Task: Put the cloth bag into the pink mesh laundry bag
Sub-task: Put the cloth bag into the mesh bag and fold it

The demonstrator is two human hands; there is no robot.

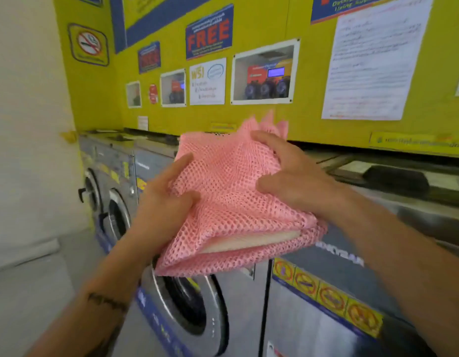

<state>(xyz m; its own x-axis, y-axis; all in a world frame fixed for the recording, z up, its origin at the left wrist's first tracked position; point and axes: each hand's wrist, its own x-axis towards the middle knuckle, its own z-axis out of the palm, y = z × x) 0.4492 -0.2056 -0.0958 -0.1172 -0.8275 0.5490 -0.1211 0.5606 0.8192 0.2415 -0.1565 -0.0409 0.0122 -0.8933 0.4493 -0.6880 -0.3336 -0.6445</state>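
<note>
I hold a pink mesh laundry bag (231,202) in mid-air in front of a row of washing machines. A folded cream cloth bag (249,242) shows through the gap at the mesh bag's near lower edge, lying inside between the mesh layers. My left hand (164,202) grips the mesh bag's left side, thumb on top and fingers underneath. My right hand (292,176) lies on top of the mesh at its right side, fingers spread and pressing down on it. The far end of the mesh bag sticks up in bunched points.
Front-loading washing machines (187,305) run along below and to the left, their round doors shut. A yellow wall (308,73) with posters and notices stands behind. A dark object (395,179) lies on the machine top at the right. A white wall is at the left.
</note>
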